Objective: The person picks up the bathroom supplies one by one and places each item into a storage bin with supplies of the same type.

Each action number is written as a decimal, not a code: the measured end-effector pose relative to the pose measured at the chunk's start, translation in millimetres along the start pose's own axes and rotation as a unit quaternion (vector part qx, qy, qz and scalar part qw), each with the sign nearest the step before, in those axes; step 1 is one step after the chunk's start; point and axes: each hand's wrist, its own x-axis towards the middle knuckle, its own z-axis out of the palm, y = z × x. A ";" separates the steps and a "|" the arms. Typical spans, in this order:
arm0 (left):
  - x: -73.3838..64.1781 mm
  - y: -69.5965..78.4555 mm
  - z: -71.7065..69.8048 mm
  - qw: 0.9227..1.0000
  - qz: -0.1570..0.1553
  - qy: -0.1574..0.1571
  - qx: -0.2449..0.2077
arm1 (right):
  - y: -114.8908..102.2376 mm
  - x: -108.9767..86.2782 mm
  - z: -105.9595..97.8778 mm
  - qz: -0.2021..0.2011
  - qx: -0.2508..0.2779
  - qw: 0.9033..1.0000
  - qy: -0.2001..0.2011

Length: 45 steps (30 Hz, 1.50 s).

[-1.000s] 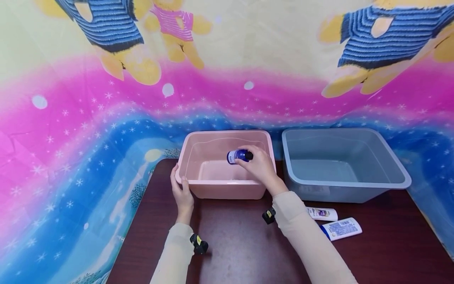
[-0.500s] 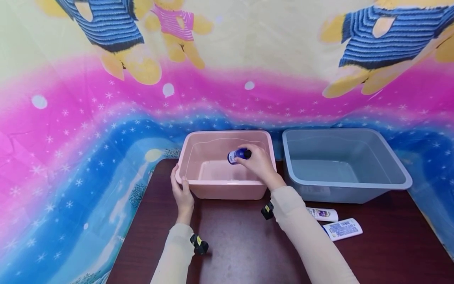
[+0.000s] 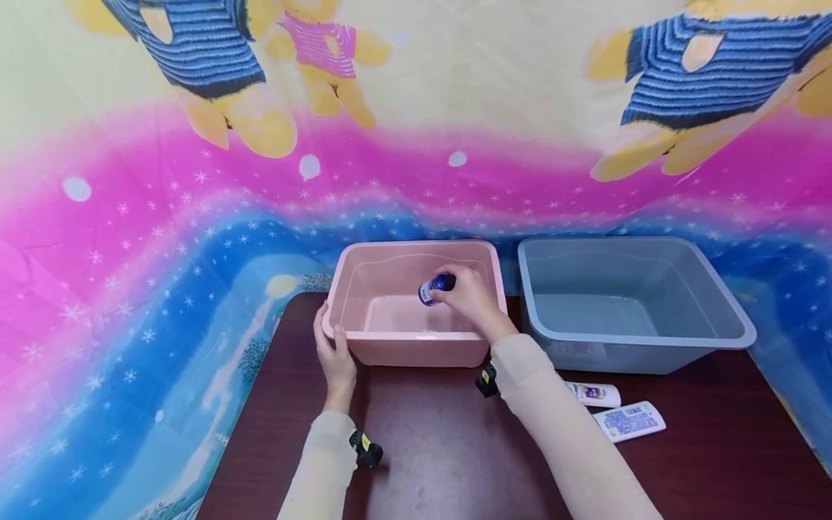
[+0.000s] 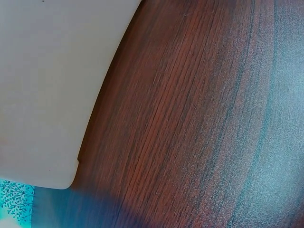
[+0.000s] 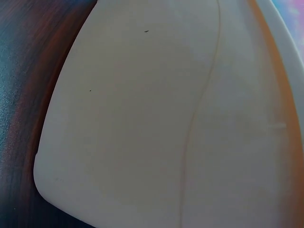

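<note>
We list blue bottle (image 3: 429, 291), dark cap, pale label: tilted, within opening of pink tub (image 3: 416, 352), height above its floor hard for us to tell. Right hand (image 3: 473, 297): pinching blue bottle near cap. Left hand (image 3: 336, 367): gripping pink tub at its near left corner. Grey tub (image 3: 624, 355): just right of pink tub. White bottle (image 3: 599, 394), purple on label, and larger-labelled bottle (image 3: 632, 422): lying on tabletop (image 3: 442, 455), nearer us and right of pink tub. Printed cloth (image 3: 377, 170): behind pink tub.
</note>
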 end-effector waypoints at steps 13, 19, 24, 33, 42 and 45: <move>-1.0 1.2 -1.7 1.000 -0.007 -0.007 0.014 | 5.8 7.8 2.5 0.030 0.003 0.999 -0.014; -1.4 -0.9 -1.3 1.000 -0.007 0.000 0.007 | 7.9 9.1 4.0 0.035 0.005 0.999 -0.012; -1.6 -2.6 -1.1 1.000 -0.008 0.004 0.002 | 10.3 9.8 5.2 0.040 0.010 0.999 -0.012; -0.2 -3.2 -0.2 1.000 -0.006 -0.005 -0.001 | 13.0 10.4 2.0 0.044 0.016 0.999 -0.006; 0.1 -1.2 -0.1 1.000 -0.007 -0.007 -0.002 | 9.2 12.2 -5.2 -0.009 0.022 0.998 0.053; -0.2 -0.7 -0.6 1.000 -0.004 -0.008 0.001 | 8.4 11.4 -6.0 -0.009 0.026 0.998 0.047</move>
